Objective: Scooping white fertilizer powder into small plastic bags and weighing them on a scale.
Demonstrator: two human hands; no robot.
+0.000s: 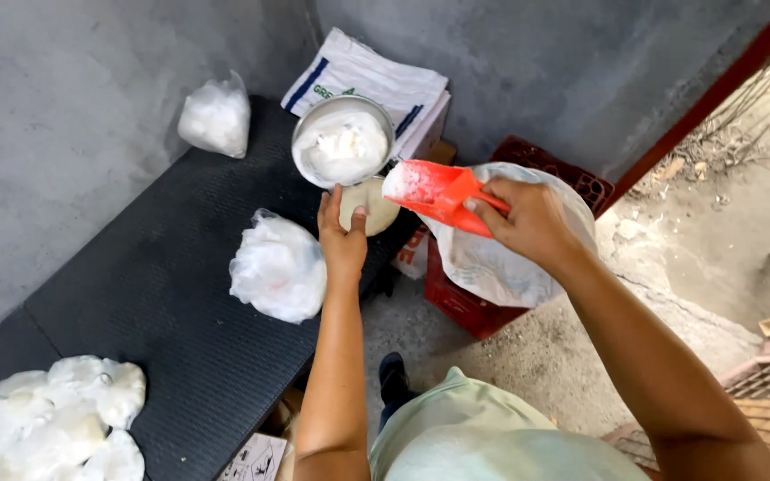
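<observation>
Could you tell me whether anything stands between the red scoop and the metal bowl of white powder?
Nothing visible does. The red scoop, gripped by the right hand, sits just right of the metal bowl, with open air between them. The left hand is below the bowl, out of the path.

This looks like a makeshift packing spot in a rough storeroom or yard corner rather than a home kitchen: bare grey plastered walls [64,98] close in ahead of the left hand [342,233], and a cracked concrete floor [670,267] spreads beyond the right hand [528,221]. A black ribbed rubber-topped bench [162,294] under the left hand carries knotted clear plastic bags of white powder [278,267], with a round metal weighing pan [342,142] just above that hand. Below the right hand, a large open sack [492,263] sits in a red plastic crate [465,307].
</observation>
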